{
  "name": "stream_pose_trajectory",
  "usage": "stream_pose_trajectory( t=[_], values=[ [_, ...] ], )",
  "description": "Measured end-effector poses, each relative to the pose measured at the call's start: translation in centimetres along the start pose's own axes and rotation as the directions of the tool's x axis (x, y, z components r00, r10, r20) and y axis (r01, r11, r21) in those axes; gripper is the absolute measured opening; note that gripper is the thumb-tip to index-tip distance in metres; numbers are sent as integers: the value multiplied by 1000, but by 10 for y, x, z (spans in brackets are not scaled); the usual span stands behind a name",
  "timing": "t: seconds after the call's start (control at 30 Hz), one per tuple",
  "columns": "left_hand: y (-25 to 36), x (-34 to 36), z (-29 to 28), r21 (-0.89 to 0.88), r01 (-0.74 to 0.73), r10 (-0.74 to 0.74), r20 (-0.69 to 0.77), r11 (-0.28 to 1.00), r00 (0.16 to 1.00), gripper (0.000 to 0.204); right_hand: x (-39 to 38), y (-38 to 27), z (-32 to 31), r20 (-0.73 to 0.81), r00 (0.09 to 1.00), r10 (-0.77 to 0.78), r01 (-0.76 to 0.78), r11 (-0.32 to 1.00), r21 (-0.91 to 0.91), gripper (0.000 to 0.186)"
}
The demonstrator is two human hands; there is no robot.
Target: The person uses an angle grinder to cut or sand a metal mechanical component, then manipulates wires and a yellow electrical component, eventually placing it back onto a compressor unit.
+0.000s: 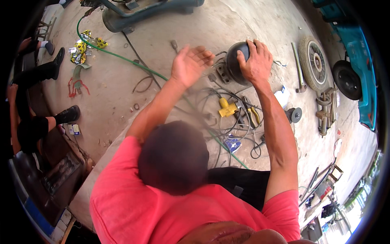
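Note:
My right hand (256, 61) lies over a black, dome-shaped metal housing (235, 65). Its thumb rests on the near face and its fingers curl over the top. A metal bracket with holes (222, 75) shows at the housing's left side. Left of it, my left hand (191, 65) is raised with fingers stretched out and nothing in it. Below the housing a tangle of dark cables surrounds a yellow plug or adapter (228, 108) and yellow-handled pliers (255, 116). A blurred, dark round shape (174, 158) covers part of my chest; I cannot make out its kind.
A green hose (122, 59) crosses the concrete floor. Crumpled yellow-silver wrapping (83, 46) lies left, near the legs of seated people (61, 114). A dark tank-like body (150, 14) stands ahead. To the right are a spoked wheel (316, 63), an angle grinder (293, 115) and a teal vehicle (357, 65).

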State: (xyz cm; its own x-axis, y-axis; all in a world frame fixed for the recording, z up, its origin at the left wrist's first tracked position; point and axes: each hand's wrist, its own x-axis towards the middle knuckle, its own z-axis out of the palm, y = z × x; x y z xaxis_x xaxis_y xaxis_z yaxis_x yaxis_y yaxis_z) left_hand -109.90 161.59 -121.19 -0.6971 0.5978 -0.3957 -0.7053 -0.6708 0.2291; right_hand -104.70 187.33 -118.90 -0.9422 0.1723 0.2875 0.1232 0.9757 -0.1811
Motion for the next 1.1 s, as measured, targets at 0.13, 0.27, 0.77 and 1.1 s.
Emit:
stream_pose_trajectory(
  t=[0.13, 0.27, 0.77, 1.1],
  values=[
    [3, -8, 4, 12, -13, 12, 79, 1000, 997, 48, 0, -3, -2, 8, 1000, 3, -3, 1000, 8, 57],
    [-3, -12, 15, 47, -82, 79, 68, 995, 995, 30, 0, 0, -2, 6, 1000, 10, -10, 1000, 11, 57],
    [-4, -2, -12, 225, -150, 155, -6, 963, 988, 23, 0, -2, 0, 10, 1000, 13, -13, 1000, 0, 57],
    [0, -1, -3, 45, -170, 175, -137, 984, 975, 29, 1, -2, -2, 2, 1000, 11, -11, 1000, -1, 57]
  ],
)
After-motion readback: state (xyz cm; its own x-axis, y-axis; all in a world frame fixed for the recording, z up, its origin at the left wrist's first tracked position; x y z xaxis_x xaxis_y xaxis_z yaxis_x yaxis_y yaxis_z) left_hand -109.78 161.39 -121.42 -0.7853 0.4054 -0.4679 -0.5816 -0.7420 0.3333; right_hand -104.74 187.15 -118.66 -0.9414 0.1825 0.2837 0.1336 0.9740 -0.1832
